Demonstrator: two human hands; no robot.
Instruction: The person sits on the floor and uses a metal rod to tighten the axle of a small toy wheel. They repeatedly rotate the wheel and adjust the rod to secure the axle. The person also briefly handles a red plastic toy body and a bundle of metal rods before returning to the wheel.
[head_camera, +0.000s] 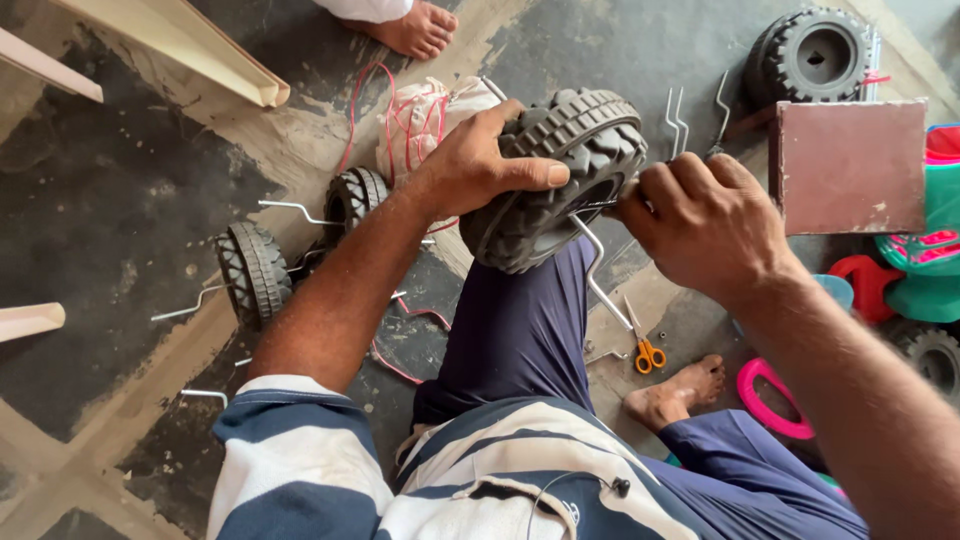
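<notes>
We sat on a worn, patchy grey-and-tan concrete floor (120, 200) with the black toy wheel (560, 180) propped on our knee, near centre. Our left hand (470, 165) clamped over its tread from ten o'clock; our right hand (700, 220), at three o'clock, was closed around a bent metal axle rod (592, 262) at the hub. Smaller wheels (255, 272) lay at nine o'clock, orange-handled scissors (645, 345) at five, another person's bare foot (415, 28) at twelve.

My left hand (470, 165) grips the black toy wheel (555, 180) at frame centre, resting on my knee. My right hand (705, 225) pinches a bent metal rod (597, 268) at its hub. Orange-handled scissors (645, 345) lie on the floor (120, 210) below; two smaller wheels (255, 272) at left.
</notes>
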